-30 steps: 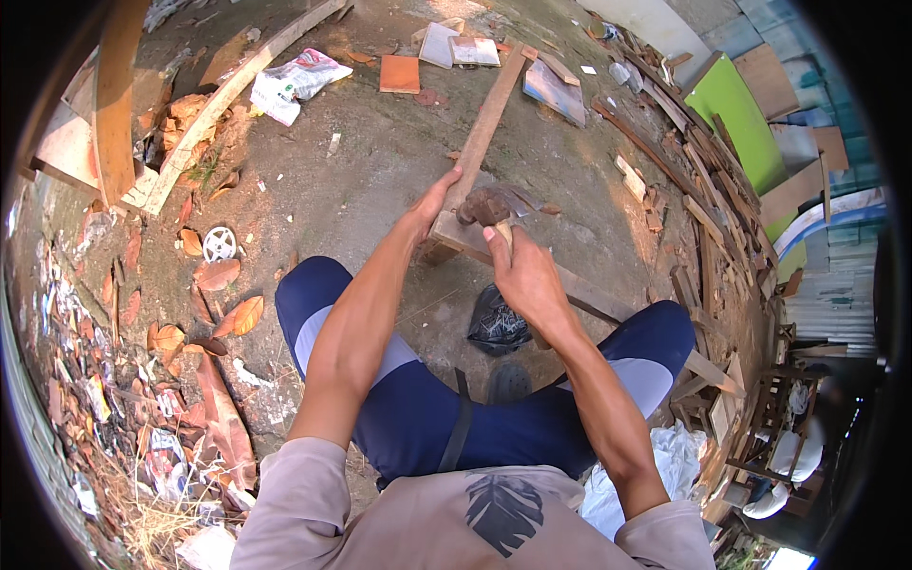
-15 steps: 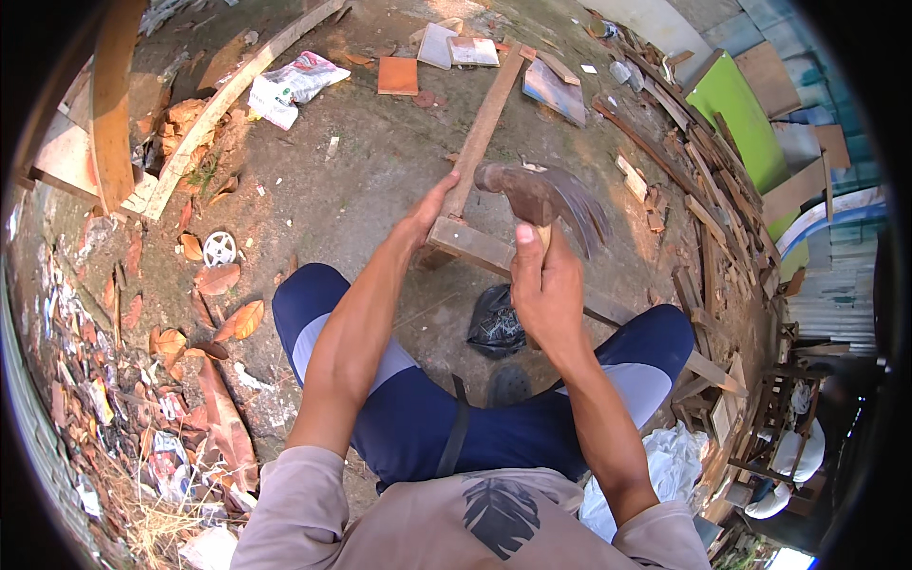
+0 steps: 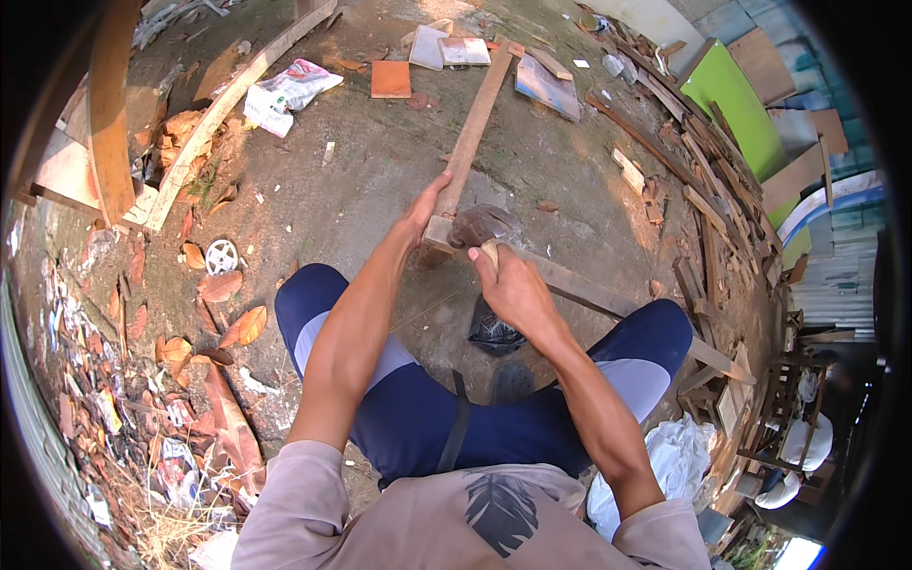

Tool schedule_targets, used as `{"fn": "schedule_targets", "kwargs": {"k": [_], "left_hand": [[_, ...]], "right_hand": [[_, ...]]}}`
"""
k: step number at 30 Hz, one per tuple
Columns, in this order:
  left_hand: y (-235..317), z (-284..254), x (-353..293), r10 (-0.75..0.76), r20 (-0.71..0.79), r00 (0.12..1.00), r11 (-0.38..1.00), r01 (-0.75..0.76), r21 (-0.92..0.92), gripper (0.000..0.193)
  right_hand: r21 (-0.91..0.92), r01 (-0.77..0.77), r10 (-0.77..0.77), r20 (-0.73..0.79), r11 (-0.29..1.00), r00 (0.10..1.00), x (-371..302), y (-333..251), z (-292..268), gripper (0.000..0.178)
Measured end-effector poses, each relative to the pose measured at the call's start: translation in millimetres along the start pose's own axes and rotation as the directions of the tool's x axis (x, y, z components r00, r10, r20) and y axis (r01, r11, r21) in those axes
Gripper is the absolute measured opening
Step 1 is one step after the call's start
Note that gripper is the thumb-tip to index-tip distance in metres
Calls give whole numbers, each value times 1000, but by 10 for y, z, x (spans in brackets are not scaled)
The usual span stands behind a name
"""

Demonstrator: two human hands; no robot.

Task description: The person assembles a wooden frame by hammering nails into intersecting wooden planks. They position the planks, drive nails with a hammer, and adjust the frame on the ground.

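Note:
My right hand (image 3: 518,290) is wrapped round the pale handle of a claw hammer (image 3: 484,226). The hammer's head is down at the corner where two wooden pieces meet, blurred a little by motion. One long wooden strip (image 3: 482,119) runs away from me over the ground. The other wooden piece (image 3: 581,288) goes off to the right, past my right knee. My left hand (image 3: 425,211) grips the long strip just beside that corner; its fingertips are partly hidden behind the wood. Whether a nail sits under the hammer cannot be seen.
A black plastic bag (image 3: 494,328) lies between my legs. Tiles, including an orange tile (image 3: 390,80), and a white printed bag (image 3: 290,93) are on the ground ahead. Scrap wood (image 3: 708,176) is heaped along the right, by a green board (image 3: 736,114). Dry leaves and litter cover the left.
The hammer has come down and to the left, from raised above the wood to the corner joint. My right hand dropped with it; my left hand keeps its grip on the strip.

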State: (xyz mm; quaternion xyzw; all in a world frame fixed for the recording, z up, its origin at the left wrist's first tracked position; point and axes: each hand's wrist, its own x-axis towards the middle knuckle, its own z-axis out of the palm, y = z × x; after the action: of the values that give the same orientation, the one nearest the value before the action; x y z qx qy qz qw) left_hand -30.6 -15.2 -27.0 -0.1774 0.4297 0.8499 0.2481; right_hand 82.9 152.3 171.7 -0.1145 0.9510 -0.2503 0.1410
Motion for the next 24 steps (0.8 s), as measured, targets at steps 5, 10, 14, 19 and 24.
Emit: {"fn": "schedule_targets", "kwargs": {"k": [5, 10, 14, 19, 24], "left_hand": [[-1, 28, -39, 4, -39, 999, 998, -2, 62, 86], [352, 125, -484, 22, -196, 980, 922, 56, 384, 93], [444, 394, -826, 14, -233, 972, 873, 102, 477, 90], [262, 420, -756, 207, -382, 901, 824, 50, 565, 68], [307, 515, -755, 112, -423, 899, 899, 90, 429, 49]], "right_hand": [[-31, -56, 56, -22, 998, 998, 172, 138, -297, 59], [-143, -35, 28, -52, 989, 998, 369, 572, -473, 66], [-69, -76, 75, -26, 995, 997, 395, 768, -448, 64], [7, -77, 76, 120, 997, 990, 450, 886, -307, 65], [35, -144, 136, 167, 989, 977, 486, 875, -330, 65]]}}
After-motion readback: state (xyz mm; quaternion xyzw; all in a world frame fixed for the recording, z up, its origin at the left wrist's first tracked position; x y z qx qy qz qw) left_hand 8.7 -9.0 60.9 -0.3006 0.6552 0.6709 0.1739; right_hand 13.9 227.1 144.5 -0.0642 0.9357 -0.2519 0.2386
